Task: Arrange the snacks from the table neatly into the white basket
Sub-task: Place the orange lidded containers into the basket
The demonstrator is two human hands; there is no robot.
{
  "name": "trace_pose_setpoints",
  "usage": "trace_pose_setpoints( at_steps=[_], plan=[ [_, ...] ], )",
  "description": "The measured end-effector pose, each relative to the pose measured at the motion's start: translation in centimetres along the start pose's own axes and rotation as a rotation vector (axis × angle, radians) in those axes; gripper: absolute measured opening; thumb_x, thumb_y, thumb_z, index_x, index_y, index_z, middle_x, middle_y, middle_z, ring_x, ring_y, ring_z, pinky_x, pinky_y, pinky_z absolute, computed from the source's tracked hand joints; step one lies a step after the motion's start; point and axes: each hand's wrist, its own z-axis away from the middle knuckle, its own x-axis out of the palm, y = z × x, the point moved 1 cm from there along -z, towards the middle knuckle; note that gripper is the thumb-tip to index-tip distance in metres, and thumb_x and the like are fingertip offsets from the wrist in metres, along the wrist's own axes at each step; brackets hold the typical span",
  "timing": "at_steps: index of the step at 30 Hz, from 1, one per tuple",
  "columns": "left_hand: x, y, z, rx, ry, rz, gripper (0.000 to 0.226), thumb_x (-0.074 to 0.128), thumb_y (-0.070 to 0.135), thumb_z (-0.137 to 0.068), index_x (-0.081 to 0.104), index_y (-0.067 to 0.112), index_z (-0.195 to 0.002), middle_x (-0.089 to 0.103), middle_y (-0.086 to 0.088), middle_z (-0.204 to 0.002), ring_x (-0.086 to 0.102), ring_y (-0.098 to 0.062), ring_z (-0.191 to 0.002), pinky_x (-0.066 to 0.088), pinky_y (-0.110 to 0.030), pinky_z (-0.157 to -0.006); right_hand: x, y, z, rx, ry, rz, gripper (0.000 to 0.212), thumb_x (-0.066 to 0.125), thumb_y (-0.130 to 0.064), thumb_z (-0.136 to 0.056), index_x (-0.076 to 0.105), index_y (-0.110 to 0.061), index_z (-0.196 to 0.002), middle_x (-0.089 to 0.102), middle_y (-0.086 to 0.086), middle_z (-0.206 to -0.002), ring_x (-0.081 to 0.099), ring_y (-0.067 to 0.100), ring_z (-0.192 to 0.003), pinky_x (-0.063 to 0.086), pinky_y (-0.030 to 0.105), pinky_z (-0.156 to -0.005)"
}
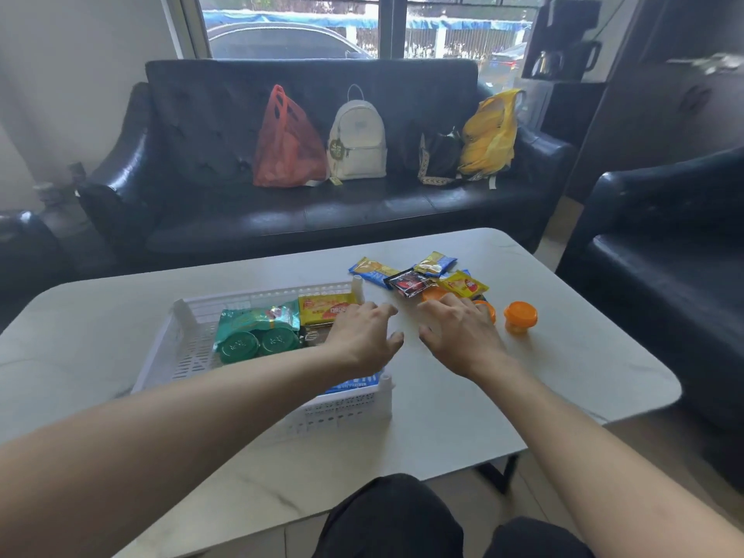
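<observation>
The white basket [183, 348] stands on the table's left half. Inside it lie a green packet [257, 330], a yellow packet [324, 310] and a blue packet [354, 383], the last mostly under my arm. My left hand [364, 336] hovers over the basket's right side, fingers apart, holding nothing. My right hand [459, 336] reaches over the table toward a loose pile: a blue-yellow packet [372, 271], a black-red packet [410, 284], a small yellow packet [463, 285] and orange jelly cups [520, 316]. Its fingers are spread, partly covering one orange cup [487, 310].
The pale marble table [563, 356] ends about a hand's width right of the cups. Behind it is a black sofa [225, 219] with a red bag [288, 143], a white backpack [358, 140] and a yellow bag [489, 134]. A black armchair [664, 251] stands right.
</observation>
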Motion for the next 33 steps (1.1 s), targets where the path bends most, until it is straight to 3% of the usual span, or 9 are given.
trace_pose_setpoints(
  at_steps=[9, 21, 25, 28, 33],
  plan=[
    [3.0, 4.9, -4.3, 0.108, -0.039, -0.02, 0.048, 0.047, 0.044, -0.098, 0.047, 0.021, -0.14, 0.054, -0.009, -0.138, 0.047, -0.031, -0.126, 0.039, -0.043, -0.104, 0.3, 7.6, 0.4, 0.163, 0.016, 0.01, 0.038, 0.05, -0.044, -0.094, 0.059, -0.029, -0.128, 0.059, 0.004, -0.127, 0.053, 0.028, -0.117, 0.037, 0.043, -0.098],
    [6.9, 5.9, -11.3, 0.155, -0.084, -0.198, 0.044, 0.037, 0.032, -0.1, 0.046, 0.013, -0.138, 0.047, -0.007, -0.146, 0.04, -0.032, -0.134, 0.036, -0.044, -0.106, 4.2, 11.7, -1.7, 0.184, 0.085, 0.123, 0.042, 0.052, -0.048, -0.092, 0.059, -0.025, -0.126, 0.062, 0.001, -0.125, 0.053, 0.024, -0.117, 0.035, 0.039, -0.099],
    [8.0, 5.6, -13.4, 0.156, -0.065, -0.255, 0.053, 0.039, 0.036, -0.1, 0.035, 0.013, -0.148, 0.031, -0.007, -0.159, 0.028, -0.032, -0.144, 0.028, -0.046, -0.113, 5.0, 12.6, -2.6, 0.203, 0.149, 0.173, 0.057, 0.054, -0.06, -0.086, 0.053, -0.025, -0.131, 0.062, 0.002, -0.126, 0.052, 0.025, -0.119, 0.028, 0.042, -0.108],
    [8.7, 5.3, -14.3, 0.149, -0.091, -0.285, 0.06, 0.038, 0.038, -0.101, 0.024, 0.013, -0.154, 0.022, -0.006, -0.164, 0.019, -0.033, -0.149, 0.023, -0.047, -0.116, 5.4, 13.3, -3.4, 0.224, 0.142, 0.218, 0.074, 0.048, -0.073, -0.082, 0.047, -0.025, -0.138, 0.059, 0.003, -0.131, 0.046, 0.025, -0.13, 0.012, 0.052, -0.117],
    [8.9, 5.3, -14.7, 0.167, -0.053, -0.305, 0.049, 0.041, 0.029, -0.1, 0.036, 0.013, -0.146, 0.036, -0.007, -0.155, 0.025, -0.03, -0.146, 0.026, -0.045, -0.114, 6.1, 13.9, -4.4, 0.248, 0.062, 0.197, 0.079, 0.037, -0.081, -0.081, 0.046, -0.029, -0.141, 0.055, 0.001, -0.141, 0.032, 0.023, -0.144, -0.004, 0.061, -0.116]
  ],
)
